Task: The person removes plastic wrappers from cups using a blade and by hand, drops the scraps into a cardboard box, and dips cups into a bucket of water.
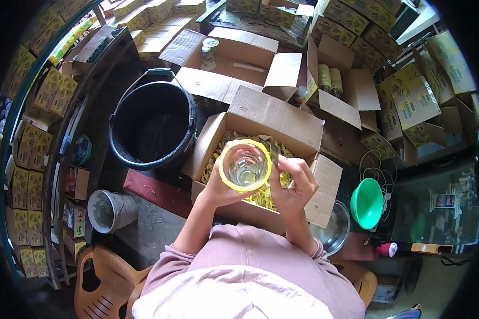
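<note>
My left hand (216, 183) is wrapped round a clear jar or tumbler (246, 167) with a bright yellow rim. Its mouth faces up at me, and the inside looks see-through. Pinched in my right hand (296, 186) is a thin dark flat strip, perhaps a blade (274, 151), upright against the right side of the yellow rim. Both hands are above an open cardboard box (210, 141), which holds many yellow-and-dark wrapper-like pieces (258, 200). My fingertips on the left are partly hidden behind the jar.
A black bucket (150, 119) stands left of the box, with a grey bucket (107, 211) nearer me. Green bowls (366, 203) and a metal bowl (341, 228) are at right. Open cartons (218, 80) stand ahead. An orange chair (85, 284) is lower left.
</note>
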Demonstrator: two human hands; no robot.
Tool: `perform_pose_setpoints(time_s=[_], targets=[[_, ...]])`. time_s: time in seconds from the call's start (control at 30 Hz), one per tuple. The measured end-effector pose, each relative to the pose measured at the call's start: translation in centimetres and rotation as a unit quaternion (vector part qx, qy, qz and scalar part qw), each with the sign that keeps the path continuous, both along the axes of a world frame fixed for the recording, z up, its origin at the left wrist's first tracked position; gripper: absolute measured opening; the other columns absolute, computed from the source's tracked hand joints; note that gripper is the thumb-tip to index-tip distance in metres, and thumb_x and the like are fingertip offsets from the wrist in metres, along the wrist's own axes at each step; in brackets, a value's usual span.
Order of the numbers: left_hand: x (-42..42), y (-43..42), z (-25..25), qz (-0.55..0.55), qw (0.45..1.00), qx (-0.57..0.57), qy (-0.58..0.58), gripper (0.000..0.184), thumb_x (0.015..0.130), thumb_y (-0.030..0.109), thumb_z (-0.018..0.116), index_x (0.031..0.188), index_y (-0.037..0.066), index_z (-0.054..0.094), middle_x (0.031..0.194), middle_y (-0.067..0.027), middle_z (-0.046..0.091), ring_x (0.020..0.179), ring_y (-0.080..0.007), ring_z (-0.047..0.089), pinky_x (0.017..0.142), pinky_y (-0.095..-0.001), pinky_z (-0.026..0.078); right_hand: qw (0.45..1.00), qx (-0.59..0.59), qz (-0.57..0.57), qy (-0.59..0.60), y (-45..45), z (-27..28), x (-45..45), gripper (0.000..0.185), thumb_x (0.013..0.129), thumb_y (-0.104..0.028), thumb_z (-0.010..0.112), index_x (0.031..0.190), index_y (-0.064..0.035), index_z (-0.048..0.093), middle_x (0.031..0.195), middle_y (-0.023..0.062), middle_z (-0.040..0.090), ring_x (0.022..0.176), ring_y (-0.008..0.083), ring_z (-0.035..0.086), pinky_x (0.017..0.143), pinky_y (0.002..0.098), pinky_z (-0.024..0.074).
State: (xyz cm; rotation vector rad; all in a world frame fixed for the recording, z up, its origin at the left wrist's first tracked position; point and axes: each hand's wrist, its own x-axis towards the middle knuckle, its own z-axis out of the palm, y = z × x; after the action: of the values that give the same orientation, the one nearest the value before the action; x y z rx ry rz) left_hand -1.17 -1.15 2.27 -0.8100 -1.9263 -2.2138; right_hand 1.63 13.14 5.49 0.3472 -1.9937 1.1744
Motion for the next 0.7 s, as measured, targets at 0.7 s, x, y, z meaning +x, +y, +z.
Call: perform_pose_setpoints(time_s=[0.7], targets=[[0.0, -1.6, 1.7, -0.13, 0.99, -0.046, 0.012, 0.06, 0.058, 0.007, 0.074, 0.112, 0.002, 0.047, 0.104, -0.0083, 0.049, 0.097, -0.0165, 0.051, 0.083, -0.0276, 0.043, 0.997, -0.004, 0.072, -0.001, 0.6, 0.1, -0.1, 0.024, 0.067, 0.009, 0.066, 0.088, -0.0023, 0.065, 0.072, 0.0089, 0.061, 0.062, 0.0155, 0.06, 0.056, 0.0236, 0.0475]])
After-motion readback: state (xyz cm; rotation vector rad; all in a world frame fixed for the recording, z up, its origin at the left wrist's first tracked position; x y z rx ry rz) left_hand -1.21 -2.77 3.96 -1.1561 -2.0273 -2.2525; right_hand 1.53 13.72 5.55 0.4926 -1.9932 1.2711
